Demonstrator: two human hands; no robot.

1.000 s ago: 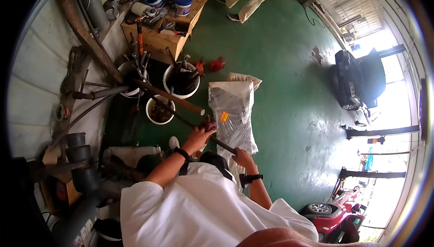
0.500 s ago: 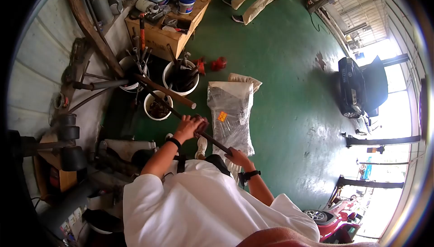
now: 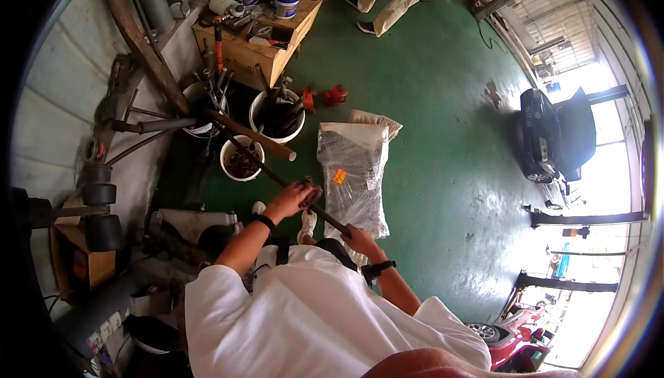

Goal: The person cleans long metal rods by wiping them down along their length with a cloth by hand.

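A long dark metal bar [image 3: 269,174] slants from the buckets at the upper left down to my body. My right hand [image 3: 360,241] is wrapped around its near end. Farther up, my left hand [image 3: 290,201] is closed on a dark reddish rag [image 3: 313,194] pressed against the bar. A thick brown rod [image 3: 259,140] lies beside the bar's far part, above a white bucket [image 3: 225,164] with dark small pieces in it. Where the bar's far end rests is hard to make out among the tools.
A plastic-wrapped package [image 3: 354,191] lies on the green floor [image 3: 443,170] ahead of me. Another white bucket [image 3: 299,131] holds dark tools, near red jack-like parts [image 3: 335,95]. A wooden crate [image 3: 238,60] carries tubs. Another person [image 3: 387,4] stands at the far side.
My left hand and the rag have shifted slightly down along the bar toward me. My right hand stays gripped at the near end, with only a slight shift.
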